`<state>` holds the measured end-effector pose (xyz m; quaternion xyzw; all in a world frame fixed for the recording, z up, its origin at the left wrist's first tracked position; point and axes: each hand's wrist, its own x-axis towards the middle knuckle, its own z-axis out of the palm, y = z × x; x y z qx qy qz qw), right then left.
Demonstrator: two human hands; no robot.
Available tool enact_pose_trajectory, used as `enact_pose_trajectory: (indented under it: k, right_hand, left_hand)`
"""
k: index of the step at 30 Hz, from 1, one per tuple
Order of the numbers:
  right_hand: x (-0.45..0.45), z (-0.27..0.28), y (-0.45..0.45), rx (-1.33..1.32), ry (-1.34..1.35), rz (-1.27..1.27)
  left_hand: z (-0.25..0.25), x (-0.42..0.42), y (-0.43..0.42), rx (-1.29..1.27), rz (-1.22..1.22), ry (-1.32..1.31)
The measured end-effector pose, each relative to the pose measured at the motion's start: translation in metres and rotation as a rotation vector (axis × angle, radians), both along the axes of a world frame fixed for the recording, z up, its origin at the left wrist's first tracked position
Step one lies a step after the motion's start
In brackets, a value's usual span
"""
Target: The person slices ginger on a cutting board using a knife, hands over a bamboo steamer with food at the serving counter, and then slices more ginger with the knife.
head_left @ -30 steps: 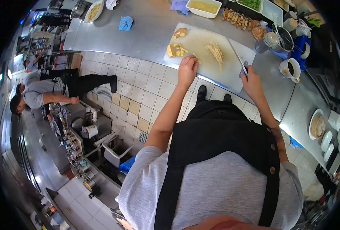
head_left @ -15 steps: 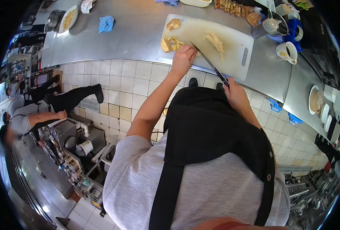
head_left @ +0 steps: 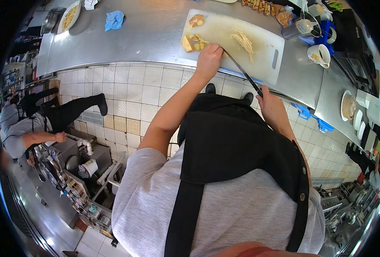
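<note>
My right hand (head_left: 270, 105) is wrapped round the handle of a long knife (head_left: 242, 72), whose tip points up and left to my other hand. Fingers bent together, my left hand (head_left: 210, 60) presses down near the front edge of the white cutting board (head_left: 265, 36); whatever lies under its fingertips is hidden. Just left of it are small yellow pieces (head_left: 199, 44) and a cut yellow chunk (head_left: 187, 43). A knobbly brown root piece (head_left: 196, 20) sits at the board's back left. Thin pale strips (head_left: 243, 41) lie in a pile right of centre.
A blue cloth (head_left: 114, 20) and a dish of food (head_left: 69, 17) are on the steel counter (head_left: 155, 30) to the left. At right are a squeeze bottle (head_left: 298, 29), a white mug (head_left: 319, 55) and stacked dishes. A co-worker (head_left: 31, 132) stands at far left.
The knife has swung from the board's right side across to the fingertips of my left hand. My right hand has come down and left with it. The view has shifted.
</note>
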<state>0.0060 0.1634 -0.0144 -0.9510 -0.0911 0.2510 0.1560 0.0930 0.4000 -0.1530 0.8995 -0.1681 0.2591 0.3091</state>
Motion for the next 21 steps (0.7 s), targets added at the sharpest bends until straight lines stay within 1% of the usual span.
enact_pose_trajectory:
  k: [3, 6, 8, 11, 14, 16, 18, 21]
  right_hand:
    - [0.002, -0.007, 0.0, -0.043, 0.037, 0.038]
    - [0.007, -0.033, 0.001, -0.045, 0.046, 0.037]
    - [0.01, -0.056, 0.004, 0.02, 0.007, 0.043]
    - [0.021, -0.068, 0.014, 0.07, -0.085, 0.066]
    - [0.037, -0.064, 0.021, 0.054, -0.116, 0.089]
    - [0.046, -0.045, 0.025, 0.014, -0.106, 0.101]
    - [0.039, -0.023, 0.028, -0.041, -0.083, 0.105]
    - [0.022, -0.017, 0.014, -0.01, -0.041, 0.092]
  left_hand:
    - [-0.002, 0.0, 0.0, -0.012, 0.002, -0.005]
    - [-0.001, -0.001, -0.001, -0.028, -0.001, 0.007]
    - [-0.001, 0.0, -0.001, -0.066, -0.006, 0.005]
    - [-0.001, -0.001, -0.001, -0.071, -0.004, -0.002]
    - [-0.001, -0.003, 0.001, -0.05, -0.006, 0.022]
    - [-0.002, -0.003, 0.0, -0.033, -0.004, 0.031]
    - [-0.003, -0.004, 0.0, -0.025, 0.003, 0.031]
    - [-0.001, -0.003, -0.002, -0.037, 0.014, 0.01]
